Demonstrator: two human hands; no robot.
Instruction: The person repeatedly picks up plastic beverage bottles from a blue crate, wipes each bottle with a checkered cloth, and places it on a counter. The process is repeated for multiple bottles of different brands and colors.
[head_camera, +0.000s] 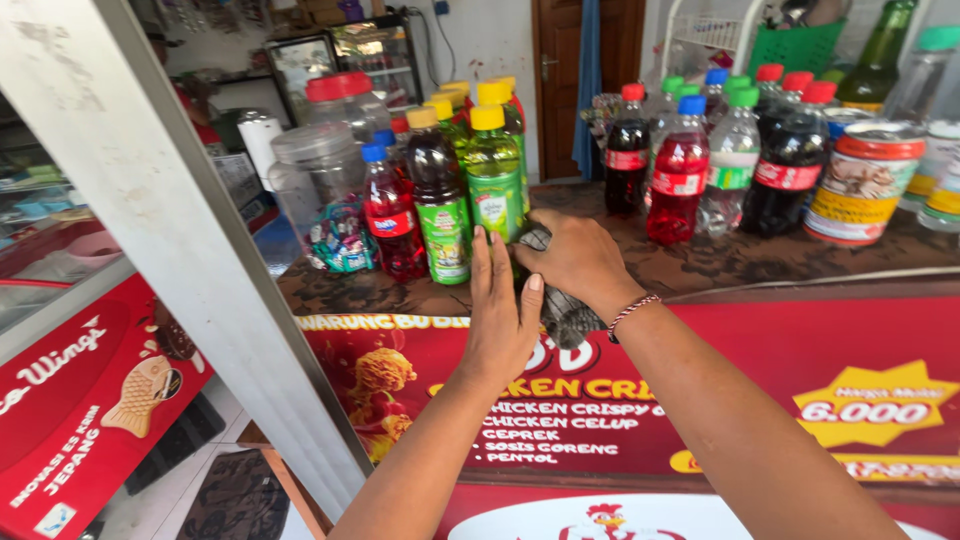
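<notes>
Your right hand (578, 258) is clamped on a grey cloth (562, 310) at the counter's (700, 265) near edge; your left hand (500, 315) rests beside it, fingers together, near the green bottle (494, 180).

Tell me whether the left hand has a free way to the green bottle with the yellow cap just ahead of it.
Probably yes. The left hand lies flat at the counter edge, empty, and the green bottle stands right beyond its fingertips with nothing between them. The right hand, holding a grey cloth, sits beside it.

grey checked cloth (562, 312); yellow-capped green bottle (494, 180); red banner (800, 400); brown mottled countertop (700, 262); red-white braided wristband (632, 312).
</notes>
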